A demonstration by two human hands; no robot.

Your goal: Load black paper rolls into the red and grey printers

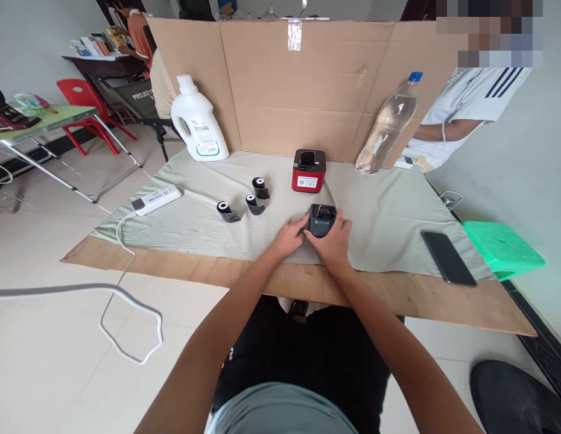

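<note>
Two hands clasping small black printer [321,219] between them, left grip [289,237] closed on its side, right grip [333,242] wrapped around front.

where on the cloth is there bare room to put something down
The widest bare patch of cloth lies between the right hand on the dark device and the phone, below the water bottle. A smaller one sits between the power strip and the black rolls. Around the rolls, red printer and both hands it is crowded.

The small printer [321,219] lies on the cloth [389,223], three rolls [245,203] to its left, a phone [447,257] right, another printer [309,170] behind.
</note>
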